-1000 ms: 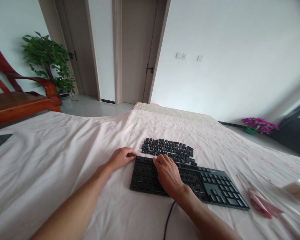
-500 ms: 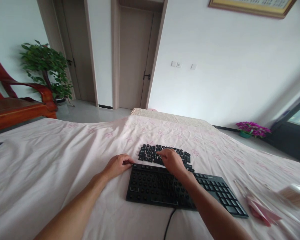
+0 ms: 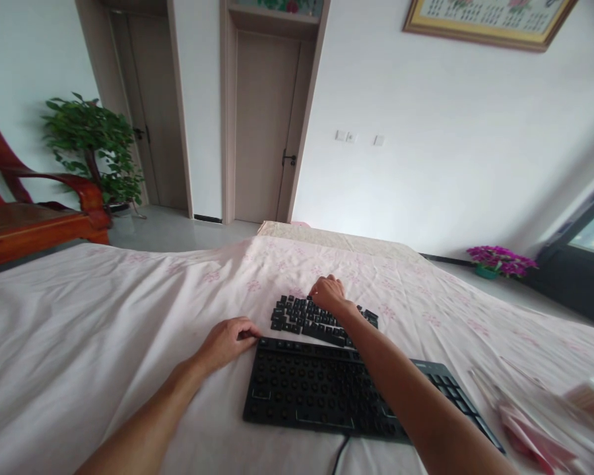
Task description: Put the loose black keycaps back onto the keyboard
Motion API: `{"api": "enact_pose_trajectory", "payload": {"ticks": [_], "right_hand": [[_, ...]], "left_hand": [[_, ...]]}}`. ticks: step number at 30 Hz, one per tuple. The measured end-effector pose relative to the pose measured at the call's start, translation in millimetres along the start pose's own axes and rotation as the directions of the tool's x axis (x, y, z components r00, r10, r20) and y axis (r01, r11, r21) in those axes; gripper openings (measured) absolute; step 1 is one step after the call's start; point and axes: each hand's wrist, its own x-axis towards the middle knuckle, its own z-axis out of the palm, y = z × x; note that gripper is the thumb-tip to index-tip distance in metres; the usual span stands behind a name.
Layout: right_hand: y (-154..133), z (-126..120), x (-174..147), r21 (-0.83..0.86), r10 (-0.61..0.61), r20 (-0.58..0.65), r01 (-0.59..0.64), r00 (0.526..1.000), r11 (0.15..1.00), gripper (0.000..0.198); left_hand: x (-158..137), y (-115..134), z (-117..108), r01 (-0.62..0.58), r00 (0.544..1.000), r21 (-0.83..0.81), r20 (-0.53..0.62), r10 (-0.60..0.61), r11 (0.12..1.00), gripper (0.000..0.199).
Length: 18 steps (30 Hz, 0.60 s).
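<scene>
A black keyboard (image 3: 301, 389) lies on the cloth; most of its left and middle part is stripped of keycaps, while keys remain on the number pad at the right. Beyond its far edge sits a cluster of loose black keycaps (image 3: 292, 316), a long one among them. My left hand (image 3: 232, 340) rests with fingers pinched together at the keyboard's far left corner. Over the far side of the keycaps, my right hand (image 3: 328, 292) has its fingers bent down and drawn together; whatever is between the fingertips is hidden. My right forearm covers part of the keyboard.
A pink-flowered white cloth (image 3: 168, 290) covers the surface, with folds at the left. At the right lie a pink item (image 3: 534, 435) and a clear container (image 3: 591, 399) of thin sticks. A cable (image 3: 341, 455) leaves the keyboard's near edge. A wooden chair (image 3: 44, 221) stands far left.
My right hand has moved from the middle of the keycaps to their far edge. My left hand stays at the keyboard's corner. The view has tilted slightly upward.
</scene>
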Motion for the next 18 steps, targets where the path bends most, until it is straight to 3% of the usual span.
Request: {"api": "enact_pose_trajectory", "payload": {"ticks": [11,18], "right_hand": [[-9,9,24,-0.066,0.041,0.039,-0.038,0.998,0.997,0.018],[-15,-4,-1,0.013,0.011,-0.008,-0.011,1.0,1.0,0.024]], "left_hand": [[0,3,-2,0.013,1.0,-0.001,0.008,-0.013,1.0,0.017],[1,-2,0,0.025,1.0,-0.013,0.011,-0.025,1.0,0.018]]}}
